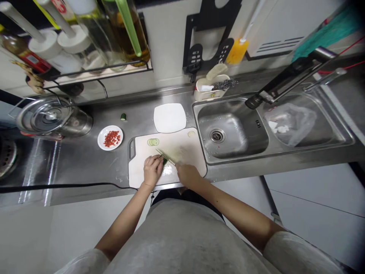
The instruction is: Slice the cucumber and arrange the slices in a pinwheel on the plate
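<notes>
On the white cutting board (139, 163), my left hand (153, 169) is closed on a dark green piece of cucumber (165, 161), mostly hidden by the fingers and the blade. My right hand (188, 176) grips a knife (167, 156) whose blade lies against or just beside the cucumber. Several thin pale green cucumber slices (153, 142) overlap near the board's far left. Another slice (191, 134) rests by the far right corner. Behind the board, touching or nearly touching its edge, sits a white square plate (170, 118).
A small plate (99, 139) of chopped red pieces and a cucumber end (123, 117) are to the left, before a steel pot (74, 118). A double sink (234, 146) with a black faucet (273, 82) is at right. Bottles and jars stand on a rack (114, 69) above.
</notes>
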`<state>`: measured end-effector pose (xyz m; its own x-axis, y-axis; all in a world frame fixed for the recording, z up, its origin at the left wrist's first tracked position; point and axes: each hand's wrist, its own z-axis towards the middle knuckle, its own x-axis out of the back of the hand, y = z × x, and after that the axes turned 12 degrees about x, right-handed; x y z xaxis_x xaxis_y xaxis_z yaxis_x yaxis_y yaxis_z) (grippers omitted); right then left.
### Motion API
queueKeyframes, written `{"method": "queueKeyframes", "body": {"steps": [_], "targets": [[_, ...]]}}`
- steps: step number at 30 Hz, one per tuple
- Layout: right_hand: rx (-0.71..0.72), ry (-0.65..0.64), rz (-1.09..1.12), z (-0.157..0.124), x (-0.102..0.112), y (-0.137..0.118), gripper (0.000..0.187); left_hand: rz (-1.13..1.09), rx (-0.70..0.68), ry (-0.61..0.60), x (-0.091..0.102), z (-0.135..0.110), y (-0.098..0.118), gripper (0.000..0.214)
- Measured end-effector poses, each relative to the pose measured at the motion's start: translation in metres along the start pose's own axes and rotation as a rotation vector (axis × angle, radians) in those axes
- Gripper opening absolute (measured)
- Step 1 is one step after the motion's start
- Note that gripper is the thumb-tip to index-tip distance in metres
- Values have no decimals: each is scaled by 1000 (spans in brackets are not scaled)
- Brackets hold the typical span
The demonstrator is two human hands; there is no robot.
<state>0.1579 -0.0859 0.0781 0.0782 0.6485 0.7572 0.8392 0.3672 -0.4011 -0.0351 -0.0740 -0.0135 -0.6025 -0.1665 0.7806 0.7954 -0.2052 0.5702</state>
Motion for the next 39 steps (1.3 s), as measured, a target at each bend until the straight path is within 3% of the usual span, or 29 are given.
{"method": "queueKeyframes", "body": {"steps": [26, 39], "targets": [[19, -10, -1, 10, -6, 11, 31, -16, 38, -28, 0, -1, -2, 18], [9, 60, 73, 24, -14, 14, 28, -5, 67, -51, 2, 1, -1, 18]]}}
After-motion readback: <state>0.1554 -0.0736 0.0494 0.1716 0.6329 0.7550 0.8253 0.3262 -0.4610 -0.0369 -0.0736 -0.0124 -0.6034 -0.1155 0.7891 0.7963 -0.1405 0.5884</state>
